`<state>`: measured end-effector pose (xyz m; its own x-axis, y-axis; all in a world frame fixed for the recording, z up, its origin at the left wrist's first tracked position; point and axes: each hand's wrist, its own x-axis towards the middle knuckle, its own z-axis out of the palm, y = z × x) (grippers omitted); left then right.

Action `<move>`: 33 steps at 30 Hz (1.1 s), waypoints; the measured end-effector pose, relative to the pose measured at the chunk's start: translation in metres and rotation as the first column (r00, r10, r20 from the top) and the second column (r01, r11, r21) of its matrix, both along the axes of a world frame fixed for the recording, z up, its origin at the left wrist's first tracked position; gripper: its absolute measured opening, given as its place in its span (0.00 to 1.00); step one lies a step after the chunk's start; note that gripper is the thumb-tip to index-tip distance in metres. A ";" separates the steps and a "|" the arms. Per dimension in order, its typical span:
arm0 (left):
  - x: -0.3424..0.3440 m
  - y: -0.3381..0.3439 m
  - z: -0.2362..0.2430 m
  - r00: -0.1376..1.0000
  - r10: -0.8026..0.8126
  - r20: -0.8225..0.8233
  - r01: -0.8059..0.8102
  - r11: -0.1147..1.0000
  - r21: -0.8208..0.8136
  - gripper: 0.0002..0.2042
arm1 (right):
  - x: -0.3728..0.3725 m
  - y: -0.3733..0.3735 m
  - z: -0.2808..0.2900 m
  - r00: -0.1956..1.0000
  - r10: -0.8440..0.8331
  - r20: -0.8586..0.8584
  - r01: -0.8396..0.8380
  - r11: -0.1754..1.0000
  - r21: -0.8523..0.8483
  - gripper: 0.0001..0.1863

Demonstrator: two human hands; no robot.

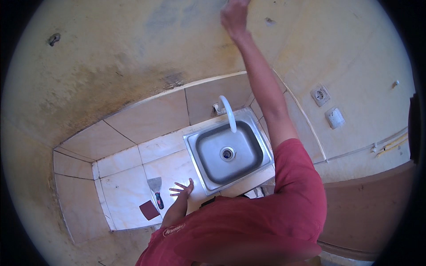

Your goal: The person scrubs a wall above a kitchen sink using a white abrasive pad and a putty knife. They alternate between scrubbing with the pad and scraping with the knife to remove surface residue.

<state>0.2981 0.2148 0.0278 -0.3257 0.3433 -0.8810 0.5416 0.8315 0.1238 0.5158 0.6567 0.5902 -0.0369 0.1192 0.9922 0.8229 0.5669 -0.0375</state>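
Observation:
My left hand [183, 189] rests on the white tiled counter [126, 199] beside the sink, its fingers spread and nothing in them. Just left of it lies a scraper [155, 184] with a wide metal blade and a black and red handle. A dark red square sheet [149, 210], like sandpaper, is beside the scraper's handle. My right arm stretches far up, and my right hand [234, 18] is closed up against the yellowish wall [199, 40] at the top edge of the view. Whatever its fingers hold, if anything, is hidden.
A steel sink [208, 170] with a white curved faucet [229, 113] is set in the counter under my right arm. Beige tiles [151, 117] line the lower wall. A socket [320, 95] and a switch [335, 118] are on the right wall, above yellow pipes [392, 144].

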 end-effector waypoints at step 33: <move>-0.012 -0.012 -0.083 0.948 -0.265 -0.174 0.262 0.964 -0.041 0.41 | 0.024 -0.014 0.053 0.984 0.029 0.177 -0.028 1.000 -0.004 0.43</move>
